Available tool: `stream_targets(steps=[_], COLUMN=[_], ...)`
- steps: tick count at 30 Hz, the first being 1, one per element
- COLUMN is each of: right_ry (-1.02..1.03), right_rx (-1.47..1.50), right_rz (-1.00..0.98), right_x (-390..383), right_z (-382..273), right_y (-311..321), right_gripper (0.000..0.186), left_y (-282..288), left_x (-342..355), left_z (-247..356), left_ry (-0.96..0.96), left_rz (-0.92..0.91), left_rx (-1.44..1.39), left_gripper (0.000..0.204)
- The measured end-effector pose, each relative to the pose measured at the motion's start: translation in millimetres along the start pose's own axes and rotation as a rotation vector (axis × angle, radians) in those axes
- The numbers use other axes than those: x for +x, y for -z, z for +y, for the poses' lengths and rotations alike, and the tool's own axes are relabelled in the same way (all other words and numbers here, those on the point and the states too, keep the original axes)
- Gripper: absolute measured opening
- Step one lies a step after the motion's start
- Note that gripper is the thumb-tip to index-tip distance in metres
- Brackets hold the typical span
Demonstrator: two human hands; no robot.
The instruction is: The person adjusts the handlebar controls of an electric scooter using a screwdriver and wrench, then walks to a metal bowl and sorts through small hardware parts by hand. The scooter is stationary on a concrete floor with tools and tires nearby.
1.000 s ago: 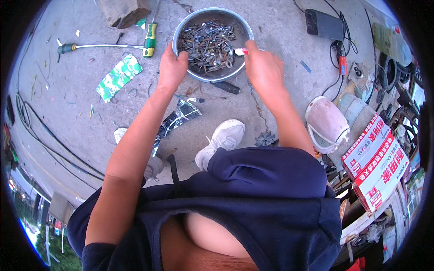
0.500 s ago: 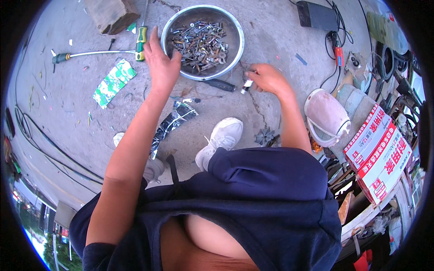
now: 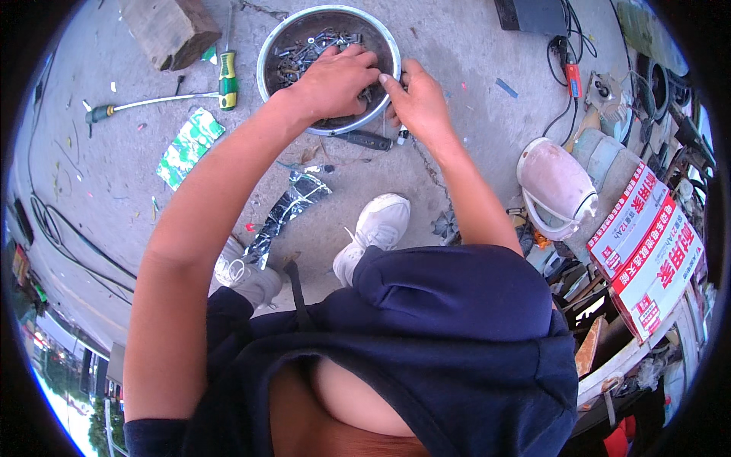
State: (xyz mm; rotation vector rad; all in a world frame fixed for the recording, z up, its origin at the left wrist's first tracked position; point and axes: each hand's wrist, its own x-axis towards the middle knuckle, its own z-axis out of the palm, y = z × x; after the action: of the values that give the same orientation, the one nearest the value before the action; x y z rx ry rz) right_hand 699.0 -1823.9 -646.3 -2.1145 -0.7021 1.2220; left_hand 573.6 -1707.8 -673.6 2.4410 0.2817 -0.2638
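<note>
A round metal bowl [image 3: 264, 72] holds a heap of loose bolts and nuts [image 3: 295, 62]. My left hand [image 3: 333, 82] reaches into it from the left, palm down, fingers apart over the hardware; its fingertips are partly hidden. At the bowl's right rim, my right hand [image 3: 420, 103] is closed on the edge, with the thumb at the rim. A small white-and-black piece [image 3: 402, 135] shows just below the right fingers; whether they still hold it I cannot tell. Against the bowl's near side lies a black tool handle [image 3: 367, 140].
Left of the bowl lie a green-and-yellow screwdriver [image 3: 228, 82], a long-shafted tool [image 3: 156, 100] and a wooden block [image 3: 171, 34]. Foil scraps [image 3: 289, 209] lie near my shoes. At right stand a pinkish container [image 3: 552, 183], a corded red tool [image 3: 572, 80] and a red-and-white box [image 3: 643, 251].
My left hand has moved right, from beside the bowl to over the bolts. My right hand has moved up and left onto the rim. The white-and-black piece has shifted slightly left and up.
</note>
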Motion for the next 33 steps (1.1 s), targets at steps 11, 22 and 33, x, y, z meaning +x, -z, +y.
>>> stream_targets(steps=[11, 22, 33], right_ry=[-0.001, 0.109, 0.24], right_rx=[0.049, -0.014, -0.122], right_rz=[-0.033, -0.003, 0.071], right_x=[-1, 3, 10], right_z=[-4, 5, 20], right_y=[1, -1, -7], right_gripper=[0.022, 0.022, 0.022], left_y=[19, -3, 1], left_x=[-23, -1, -6], left_z=[-16, -13, -10], left_ry=[0.041, 0.386, 0.253], left_rz=[0.012, 0.19, 0.325], left_rx=[-0.175, 0.047, -0.167], left_gripper=[0.028, 0.02, 0.017])
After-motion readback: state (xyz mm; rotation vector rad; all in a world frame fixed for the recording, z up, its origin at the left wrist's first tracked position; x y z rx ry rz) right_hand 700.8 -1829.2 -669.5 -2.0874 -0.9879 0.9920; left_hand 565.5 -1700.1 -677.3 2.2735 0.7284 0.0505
